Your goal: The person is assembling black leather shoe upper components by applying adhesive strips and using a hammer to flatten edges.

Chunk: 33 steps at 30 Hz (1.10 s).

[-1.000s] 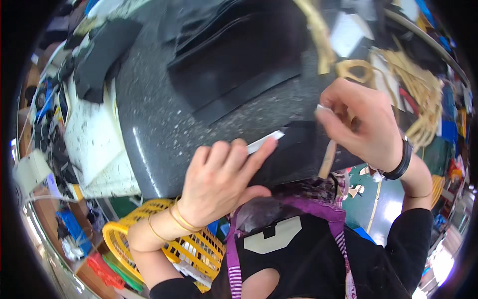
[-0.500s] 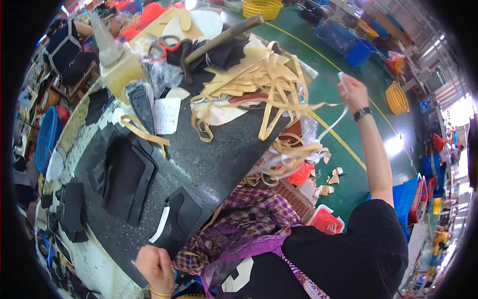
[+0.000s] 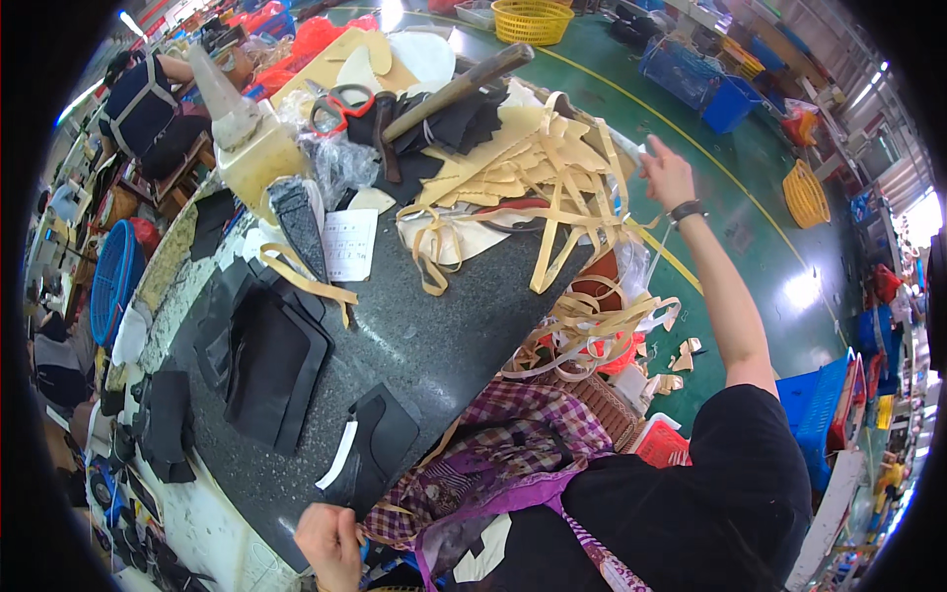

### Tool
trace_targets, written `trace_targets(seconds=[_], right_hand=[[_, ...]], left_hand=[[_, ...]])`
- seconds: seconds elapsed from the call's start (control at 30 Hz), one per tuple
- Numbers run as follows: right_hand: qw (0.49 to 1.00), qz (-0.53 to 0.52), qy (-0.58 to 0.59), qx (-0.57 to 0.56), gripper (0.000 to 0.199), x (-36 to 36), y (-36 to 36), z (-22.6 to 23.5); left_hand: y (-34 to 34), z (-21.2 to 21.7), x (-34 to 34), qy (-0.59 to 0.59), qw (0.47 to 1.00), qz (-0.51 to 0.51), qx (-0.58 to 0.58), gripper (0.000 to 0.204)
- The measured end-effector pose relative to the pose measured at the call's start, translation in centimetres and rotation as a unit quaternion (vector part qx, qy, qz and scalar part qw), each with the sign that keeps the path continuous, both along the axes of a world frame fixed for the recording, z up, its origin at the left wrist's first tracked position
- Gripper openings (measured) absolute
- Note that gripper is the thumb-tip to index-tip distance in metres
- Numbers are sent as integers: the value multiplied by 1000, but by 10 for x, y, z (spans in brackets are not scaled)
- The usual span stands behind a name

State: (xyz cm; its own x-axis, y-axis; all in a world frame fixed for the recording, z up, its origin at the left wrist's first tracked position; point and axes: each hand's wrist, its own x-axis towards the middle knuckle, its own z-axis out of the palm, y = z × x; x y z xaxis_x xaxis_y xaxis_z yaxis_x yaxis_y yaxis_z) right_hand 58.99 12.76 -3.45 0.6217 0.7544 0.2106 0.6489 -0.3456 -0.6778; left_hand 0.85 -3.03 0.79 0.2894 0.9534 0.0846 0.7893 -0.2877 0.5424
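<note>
Green floor [image 3: 750,261] runs from 12 round to 3 o'clock, with a yellow basket [image 3: 533,24] at 12 and a blue bin [image 3: 732,105] at 2. Dark speckled table [image 3: 449,321] fills the middle. Its far end, 11 to 1 o'clock, is crowded: scissors [image 3: 340,111], a wooden handle [image 3: 459,94], tan scraps [image 3: 488,158]. Pale squat bottle [image 3: 247,163] at 10 o'clock; written sheet [image 3: 348,247] nearer the centre on the same side.

Black piece [image 3: 387,434] lies flat at 7 o'clock, near the table's near edge. White strip [image 3: 339,456] lies along its 9 o'clock side; whether stuck down, cannot tell. Stack [image 3: 276,365] of similar dark pieces at 8 o'clock, apart from it.

Left hand [image 3: 330,543], 7 o'clock: curled in a loose fist just beyond the strip's lower end, nothing seen in it. Right hand [image 3: 668,180], 2 o'clock: arm stretched out past the table, forefinger extended, other fingers bent. Pale bit shows by the fingertip; cannot tell if pinched. Tangle of strips [image 3: 592,326] hangs below, just past 3 o'clock.

Progress, as judged: 1 piece has a strip laid along 1 edge. No white shows on the stack, so those pieces look undone. Total count unclear, layers overlap.
</note>
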Motion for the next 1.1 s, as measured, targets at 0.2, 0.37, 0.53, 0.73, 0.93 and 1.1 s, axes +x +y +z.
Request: trace_targets(seconds=[0.2, 0.37, 0.53, 0.73, 0.93, 1.1], right_hand=[[849, 20, -436, -299, 60, -2, 35, 54], [873, 421, -241, 48, 39, -203, 3, 94], [640, 748, -159, 80, 20, -361, -17, 67], [556, 810, -180, 36, 22, -411, -18, 42], [500, 845, -51, -183, 13, -401, -24, 77], [471, 848, -64, -234, 18, -403, -26, 83]], left_hand=[[5, 0, -28, -30, 999, 38, 15, 27], [0, 11, -13, -19, 969, -232, -87, 21], [14, 12, -21, -4, 993, -82, 83, 49], [25, -10, -23, 34, 999, -8, -17, 32], [32, 10, -39, -403, 811, 98, -412, 36], [44, 10, -35, -330, 754, -71, -563, 38]])
